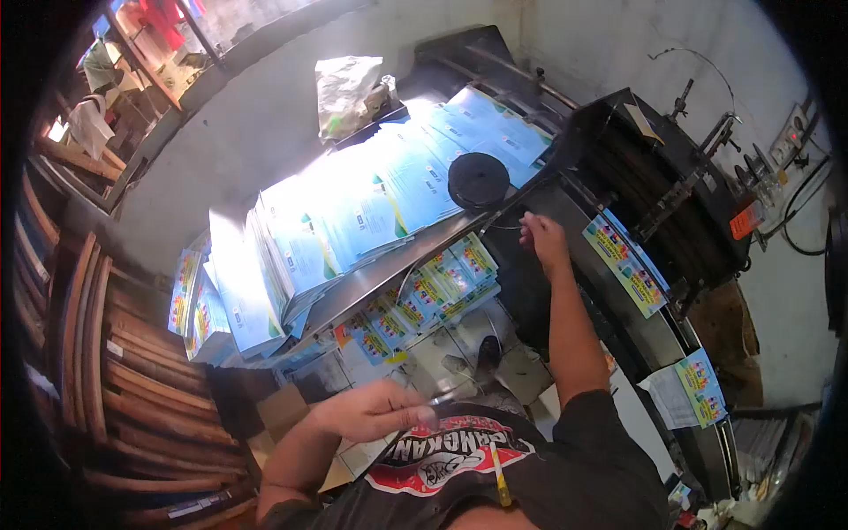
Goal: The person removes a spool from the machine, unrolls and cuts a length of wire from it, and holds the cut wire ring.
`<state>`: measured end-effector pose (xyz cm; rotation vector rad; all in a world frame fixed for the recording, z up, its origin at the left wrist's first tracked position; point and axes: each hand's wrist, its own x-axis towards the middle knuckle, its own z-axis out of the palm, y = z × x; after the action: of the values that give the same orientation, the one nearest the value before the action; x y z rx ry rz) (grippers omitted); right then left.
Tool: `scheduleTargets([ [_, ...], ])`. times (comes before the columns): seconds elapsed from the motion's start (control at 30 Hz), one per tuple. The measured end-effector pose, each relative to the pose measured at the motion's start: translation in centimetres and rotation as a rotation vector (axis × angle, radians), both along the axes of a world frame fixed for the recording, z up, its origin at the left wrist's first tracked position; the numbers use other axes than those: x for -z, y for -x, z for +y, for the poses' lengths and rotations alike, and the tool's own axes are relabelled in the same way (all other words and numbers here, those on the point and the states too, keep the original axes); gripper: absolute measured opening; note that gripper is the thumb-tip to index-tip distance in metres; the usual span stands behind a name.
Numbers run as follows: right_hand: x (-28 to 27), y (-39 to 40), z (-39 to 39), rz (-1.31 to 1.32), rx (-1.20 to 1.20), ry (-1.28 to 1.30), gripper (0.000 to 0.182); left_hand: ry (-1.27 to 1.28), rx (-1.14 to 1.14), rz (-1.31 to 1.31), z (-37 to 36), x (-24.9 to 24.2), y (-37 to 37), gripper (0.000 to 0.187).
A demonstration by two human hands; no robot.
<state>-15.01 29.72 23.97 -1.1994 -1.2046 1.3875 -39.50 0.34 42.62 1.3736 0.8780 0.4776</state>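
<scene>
My left hand (380, 411) is in front of my chest, its fingers closed around a small shiny metal tool (442, 399) that is too small to name surely. Farther forward, my right hand (541, 238) has its fingers pinched together beside a thin cord (505, 227); whether they grip it is too small to tell. Just beyond that hand, a round black disc (479, 181) lies on the blue printed sheets (389, 194), which are spread in overlapping stacks along the metal-edged table (371, 287).
A dark machine (654, 177) with rods stands at the right, a printed sheet (625, 265) on its near side. Colourful printed stacks (442, 287) sit below the table edge. Wooden frames (159, 397) fill the left side. A whitish bag (346, 95) stands at the back.
</scene>
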Motion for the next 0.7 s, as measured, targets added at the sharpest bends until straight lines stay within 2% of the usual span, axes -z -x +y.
scheduleTargets([
  [0.13,-1.7,0.6,5.9,0.006,0.08,0.048,0.032,-0.078,0.06,0.047,2.6,0.4,0.5,0.034],
  [0.23,-1.7,2.0,11.4,-0.137,0.109,-0.033,0.031,-0.084,0.05,0.012,3.8,0.2,0.4,0.034],
  [0.27,-1.4,2.7,13.5,-0.412,0.076,-0.171,0.029,-0.08,0.058,-0.005,4.0,0.3,0.6,0.033],
  [0.33,-1.8,4.2,15.3,-0.768,0.02,-0.369,0.027,-0.084,0.057,-0.015,4.5,0.1,0.9,0.033],
  [0.37,-2.2,5.1,16.3,-0.761,0.016,-0.385,0.027,-0.064,0.017,-0.014,4.8,-0.5,1.0,0.033],
  [0.43,-3.2,6.9,17.5,-0.967,-0.061,-0.441,0.029,-0.046,-0.039,-0.013,5.0,-1.1,1.7,0.033],
  [0.47,-3.8,7.9,18.2,-0.997,-0.175,-0.322,0.03,-0.008,-0.043,0.06,4.9,-1.2,2.6,0.034],
  [0.5,-4.8,9.1,18.4,-0.992,-0.186,-0.334,0.03,0.029,-0.049,0.134,4.8,-1.4,3.2,0.035],
  [0.6,-5.7,12.5,18.9,-1.115,-0.388,-0.206,0.035,0.15,-0.19,0.148,4.2,-2.1,3.4,0.032],
  [0.7,-4.4,14.5,18.8,-1.088,-0.459,-0.233,0.034,0.128,-0.261,0.113,3.5,-1.3,3.4,0.033],
])
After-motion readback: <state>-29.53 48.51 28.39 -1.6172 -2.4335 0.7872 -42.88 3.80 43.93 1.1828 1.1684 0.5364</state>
